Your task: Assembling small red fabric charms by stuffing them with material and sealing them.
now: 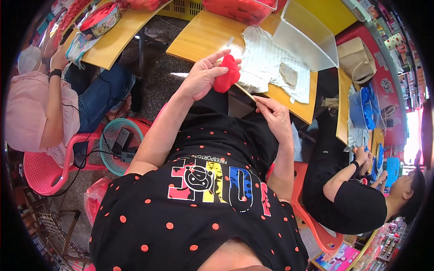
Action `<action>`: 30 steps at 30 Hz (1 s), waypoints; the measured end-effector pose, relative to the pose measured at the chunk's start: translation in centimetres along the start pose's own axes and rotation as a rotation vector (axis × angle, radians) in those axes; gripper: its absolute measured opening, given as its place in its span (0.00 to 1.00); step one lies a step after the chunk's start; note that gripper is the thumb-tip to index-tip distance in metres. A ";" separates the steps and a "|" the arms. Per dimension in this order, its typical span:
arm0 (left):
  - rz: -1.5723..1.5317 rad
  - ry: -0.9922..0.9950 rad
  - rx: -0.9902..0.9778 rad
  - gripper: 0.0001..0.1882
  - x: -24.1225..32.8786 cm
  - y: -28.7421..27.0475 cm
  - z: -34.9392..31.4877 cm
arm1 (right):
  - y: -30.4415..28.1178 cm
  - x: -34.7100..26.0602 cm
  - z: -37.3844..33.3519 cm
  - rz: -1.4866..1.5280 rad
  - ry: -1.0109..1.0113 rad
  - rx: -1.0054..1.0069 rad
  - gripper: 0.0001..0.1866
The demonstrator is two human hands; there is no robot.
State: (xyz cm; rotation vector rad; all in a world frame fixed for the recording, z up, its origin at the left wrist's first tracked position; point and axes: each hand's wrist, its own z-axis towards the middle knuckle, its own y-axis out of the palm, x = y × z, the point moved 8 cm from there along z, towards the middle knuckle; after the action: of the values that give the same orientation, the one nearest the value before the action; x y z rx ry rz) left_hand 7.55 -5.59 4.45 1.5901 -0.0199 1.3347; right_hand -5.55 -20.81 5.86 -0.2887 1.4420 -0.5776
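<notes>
My left hand holds a soft red petal-like piece between thumb and fingers, up near the table's front edge. A thin pale stick runs from the red piece down to the right. Its lower end is pinched in the fingertips of my right hand. Where the stick meets the red piece is hidden, so I cannot tell how they join. Just beyond my hands a white striped cloth is spread on the wooden table, with a greyish patch on it.
A clear plastic bin and a bin of red pieces stand on the table. One person sits at left, another at right by a blue bin. A teal basket with a cable is at my left.
</notes>
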 end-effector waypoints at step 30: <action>-0.128 -0.094 0.176 0.16 -3.3 -0.9 -0.2 | 3.0 4.8 0.8 0.454 0.191 0.060 0.13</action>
State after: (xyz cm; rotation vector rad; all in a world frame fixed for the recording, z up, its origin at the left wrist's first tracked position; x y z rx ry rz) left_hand 6.68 -6.83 1.38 1.7707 0.1430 1.1882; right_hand -4.01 -21.03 0.38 0.1467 1.6058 -0.2806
